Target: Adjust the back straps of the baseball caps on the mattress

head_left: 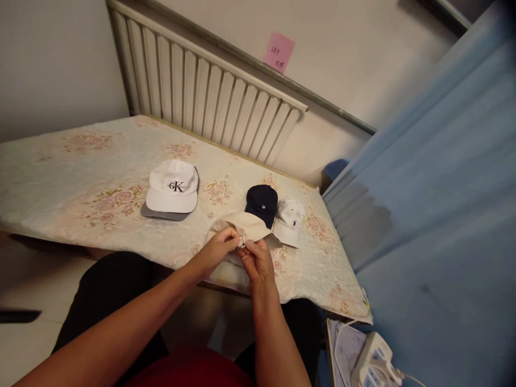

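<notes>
A beige cap (pixel 245 223) is held at the near edge of the table, its back strap toward me. My left hand (pixel 221 246) pinches the strap beside a small metal buckle (pixel 242 242). On the other side of the buckle, my right hand (pixel 258 259) closes its thumb and fingers on the strap. Just behind the beige cap lies a dark navy cap (pixel 261 203) with a small light emblem. To its right sits a white cap (pixel 290 217) with a small dark logo. The fingers partly hide the strap.
Further left, a white cap with black letters (pixel 171 185) rests on a grey cap (pixel 165 216). A flowered cloth (pixel 217 192) covers the table. Behind stands a white radiator (pixel 213 91); a blue curtain (pixel 435 177) hangs right. A white power strip (pixel 374 357) lies lower right.
</notes>
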Demonstrator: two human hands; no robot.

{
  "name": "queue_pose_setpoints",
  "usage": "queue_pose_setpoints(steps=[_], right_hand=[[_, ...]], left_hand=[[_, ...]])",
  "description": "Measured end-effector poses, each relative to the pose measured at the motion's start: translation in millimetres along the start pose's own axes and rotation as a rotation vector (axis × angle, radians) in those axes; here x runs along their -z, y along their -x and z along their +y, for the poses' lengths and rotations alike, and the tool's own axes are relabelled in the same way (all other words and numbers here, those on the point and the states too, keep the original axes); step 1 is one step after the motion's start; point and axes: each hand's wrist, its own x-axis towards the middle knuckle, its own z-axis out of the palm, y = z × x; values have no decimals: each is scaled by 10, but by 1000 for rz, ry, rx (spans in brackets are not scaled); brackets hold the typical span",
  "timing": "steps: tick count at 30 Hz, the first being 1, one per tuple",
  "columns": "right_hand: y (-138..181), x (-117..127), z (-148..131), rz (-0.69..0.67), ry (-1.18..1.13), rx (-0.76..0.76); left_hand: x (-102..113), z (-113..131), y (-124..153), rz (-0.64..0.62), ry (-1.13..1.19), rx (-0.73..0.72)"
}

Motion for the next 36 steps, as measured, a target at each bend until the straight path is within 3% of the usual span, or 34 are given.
queue_pose_setpoints(steps=[14,26,36], right_hand=[[31,-26,29,1,-14,-10],[37,-11,38,21,39,-5],[52,-67,46,-4,18,-20]], left_hand=[[-24,49,-13,95,40,69],[1,-44,-18,76,99,58],[-68,-104,-15,209,169,14]])
